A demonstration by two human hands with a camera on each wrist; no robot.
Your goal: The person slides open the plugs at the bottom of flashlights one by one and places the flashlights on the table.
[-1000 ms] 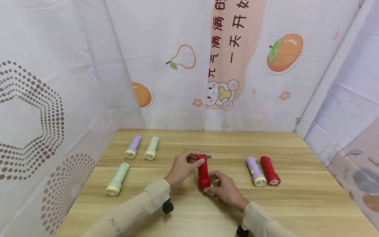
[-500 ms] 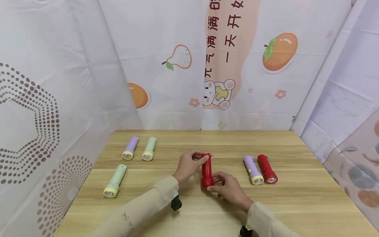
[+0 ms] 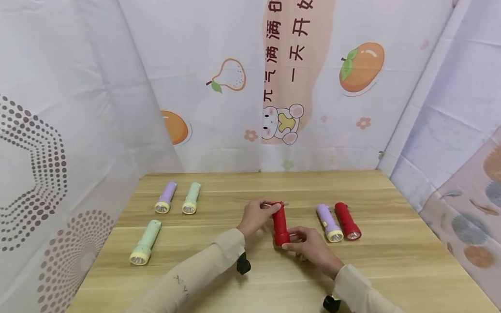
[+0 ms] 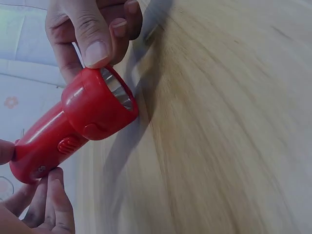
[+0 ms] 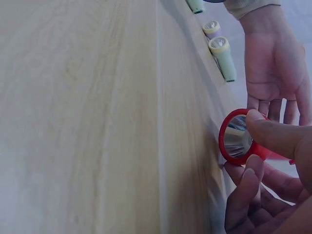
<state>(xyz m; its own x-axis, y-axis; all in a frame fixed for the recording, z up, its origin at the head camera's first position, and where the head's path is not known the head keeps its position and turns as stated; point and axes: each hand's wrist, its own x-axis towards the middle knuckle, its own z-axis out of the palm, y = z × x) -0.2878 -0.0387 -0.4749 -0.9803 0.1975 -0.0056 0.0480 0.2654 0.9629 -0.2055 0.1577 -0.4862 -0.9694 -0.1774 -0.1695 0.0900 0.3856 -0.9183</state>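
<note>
A red flashlight (image 3: 280, 224) is held between both hands in the middle of the head view, its lens end toward the person. My left hand (image 3: 254, 217) pinches the tail end between thumb and fingers. At the lens end, my right hand (image 3: 312, 246) grips the rim with thumb and fingertips. The left wrist view shows the ribbed switch (image 4: 71, 145) on the red barrel and the head close over the wooden surface. Facing the right wrist camera is the silver reflector (image 5: 236, 139). Just right of the hands lie a purple flashlight (image 3: 329, 223) and another red flashlight (image 3: 348, 220), side by side.
On the left of the wooden table (image 3: 226, 303) lie a purple flashlight (image 3: 166, 197), a pale green flashlight (image 3: 191, 198) and, nearer the person, another pale green flashlight (image 3: 145, 242). Printed curtains (image 3: 189, 34) hang behind the table and along both sides.
Both hands have carried the red flashlight right, closer to the purple and red pair. The head view has turned slightly right. The grip looks the same, and the other flashlights lie as before.
</note>
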